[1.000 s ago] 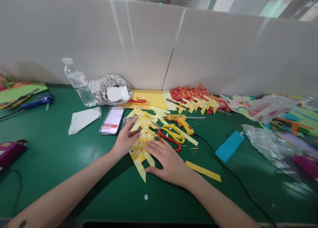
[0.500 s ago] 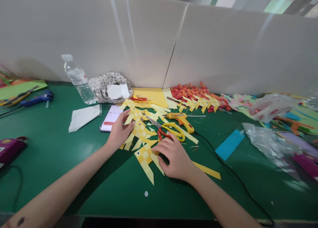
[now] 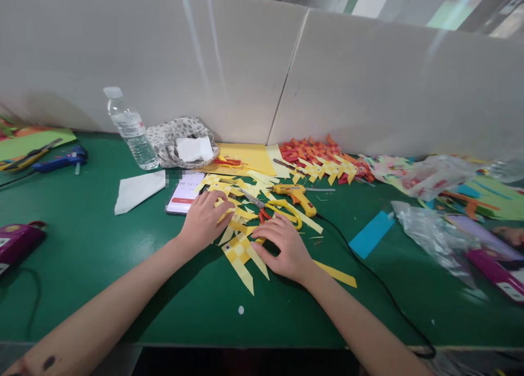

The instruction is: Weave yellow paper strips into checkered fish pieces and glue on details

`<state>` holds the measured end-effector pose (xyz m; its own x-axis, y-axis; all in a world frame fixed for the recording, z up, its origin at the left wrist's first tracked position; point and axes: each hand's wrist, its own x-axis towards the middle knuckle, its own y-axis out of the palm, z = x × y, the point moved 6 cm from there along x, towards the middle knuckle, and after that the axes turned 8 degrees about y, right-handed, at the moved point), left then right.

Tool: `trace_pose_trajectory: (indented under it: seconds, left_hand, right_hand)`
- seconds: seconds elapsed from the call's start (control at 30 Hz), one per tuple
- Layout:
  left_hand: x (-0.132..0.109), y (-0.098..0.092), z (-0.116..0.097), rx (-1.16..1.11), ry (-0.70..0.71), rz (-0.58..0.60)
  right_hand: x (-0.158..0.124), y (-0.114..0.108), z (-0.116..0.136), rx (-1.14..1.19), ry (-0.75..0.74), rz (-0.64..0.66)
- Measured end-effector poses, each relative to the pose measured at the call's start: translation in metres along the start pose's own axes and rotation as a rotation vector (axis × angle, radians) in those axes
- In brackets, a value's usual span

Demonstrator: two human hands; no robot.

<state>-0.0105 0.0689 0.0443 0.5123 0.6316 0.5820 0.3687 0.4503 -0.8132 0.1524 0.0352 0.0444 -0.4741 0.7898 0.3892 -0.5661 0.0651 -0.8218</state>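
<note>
- Looking down, we saw the green table [image 3: 82, 267] fill the view, with pale partition boards [image 3: 204, 65] standing across the 12 o'clock edge.
- We found a spread of loose yellow woven paper pieces [image 3: 245, 188] at the centre, reaching toward 12 o'clock, and a heap of red and orange woven pieces [image 3: 323, 155] at about 1 o'clock by the boards.
- We noted crumpled clear plastic bags [image 3: 434, 234] at 3 o'clock and a water bottle [image 3: 131, 130] standing upright at 10 o'clock, a patterned cloth pouch [image 3: 176, 138] just beside it.
- We saw our left hand [image 3: 204, 220] lying on the yellow pieces, fingers curled down over them; we could not tell whether it pinched any.
- We saw our right hand [image 3: 286, 245] lying flat, fingers spread and pressed on the table, its fingertips touching the yellow checked woven piece [image 3: 239, 253], which lay on the table between the two hands, its strips pointing toward 6 o'clock.
- We noted a phone [image 3: 184, 198] at 11 o'clock of the left hand, and a yellow glue gun [image 3: 297, 196] at 12 o'clock of the right hand.
- We saw yellow-handled scissors [image 3: 282, 209] just beyond the right fingertips, a blue paper strip [image 3: 370, 234] at 3 o'clock, and a yellow strip [image 3: 338, 275] beside the right wrist.
</note>
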Motion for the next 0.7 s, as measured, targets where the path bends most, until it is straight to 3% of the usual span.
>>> trace_pose_trajectory:
  seconds: [0.1, 0.2, 0.3, 0.37, 0.53, 0.63, 0.7]
  left_hand:
    - [-0.001, 0.002, -0.006, -0.014, 0.057, 0.003]
    - [-0.002, 0.003, -0.008, -0.063, 0.039, 0.004]
    - [-0.001, -0.001, -0.006, -0.089, -0.013, 0.021]
    - [-0.001, -0.003, -0.001, -0.14, -0.089, 0.055]
    - [-0.006, -0.003, 0.008, -0.334, -0.241, 0.053]
    - [-0.008, 0.003, 0.01, -0.38, -0.3, 0.075]
    - [-0.008, 0.006, 0.01, -0.386, -0.321, 0.097]
  right_hand:
    - [0.005, -0.01, -0.009, -0.041, 0.006, -0.149]
    - [0.016, -0.023, -0.038, -0.179, 0.087, -0.262]
    - [0.028, -0.038, -0.086, -0.412, 0.358, -0.341]
    - [0.031, -0.043, -0.117, -0.502, 0.562, -0.328]
    - [0.024, -0.044, -0.153, -0.372, 0.801, -0.325]
    - [0.013, -0.052, -0.157, -0.23, 0.837, -0.457]
    - [0.007, -0.062, -0.152, -0.172, 0.779, -0.605]
